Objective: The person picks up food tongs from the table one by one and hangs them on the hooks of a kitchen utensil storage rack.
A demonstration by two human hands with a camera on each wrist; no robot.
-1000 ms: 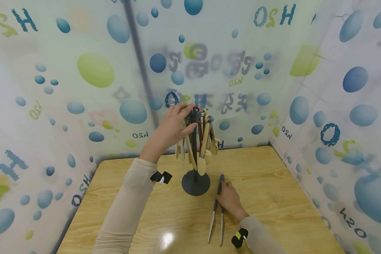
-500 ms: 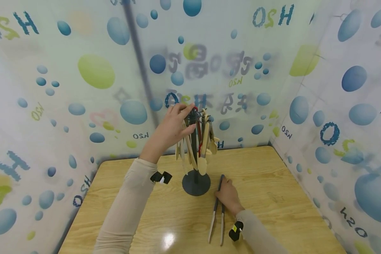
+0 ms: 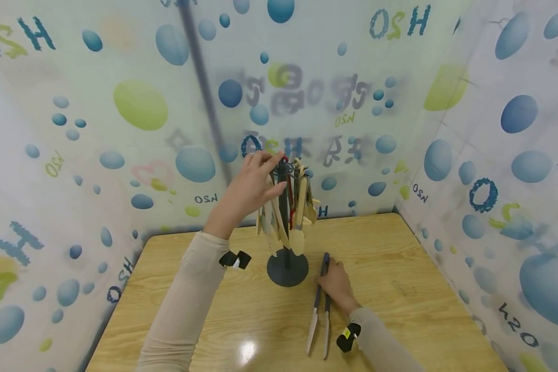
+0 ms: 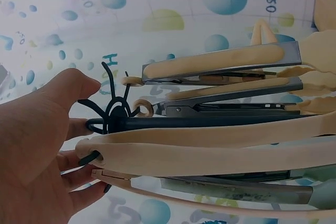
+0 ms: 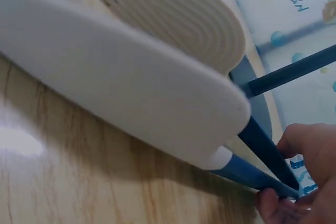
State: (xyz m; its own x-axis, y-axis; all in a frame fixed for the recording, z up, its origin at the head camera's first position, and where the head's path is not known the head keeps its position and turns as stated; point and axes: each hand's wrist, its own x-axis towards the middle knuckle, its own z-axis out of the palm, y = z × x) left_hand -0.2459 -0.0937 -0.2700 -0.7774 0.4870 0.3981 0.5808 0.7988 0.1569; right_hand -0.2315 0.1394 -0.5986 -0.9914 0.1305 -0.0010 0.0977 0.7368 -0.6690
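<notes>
My left hand (image 3: 248, 188) is at the top of a dark utensil stand (image 3: 285, 271). In the left wrist view its fingers reach round the stand's hooks (image 4: 107, 73), while the thumb is held apart from the fingers. Several beige and cream tongs (image 4: 226, 60) hang from those hooks. My right hand (image 3: 337, 283) pinches a pair of tongs (image 3: 313, 330) near the blue hinge end. Their broad white arms (image 5: 121, 72) stand apart and point toward the table's near side; one has a ridged inner face.
The stand's round base rests on a light wooden table (image 3: 386, 299). Red tongs (image 3: 291, 206) hang among the beige ones. A patterned curtain (image 3: 367, 67) encloses the back and sides.
The stand's top has turned, and the hanging tongs have shifted a little with it. My left hand stays nearly in place. The tongs in my right hand have turned slightly.
</notes>
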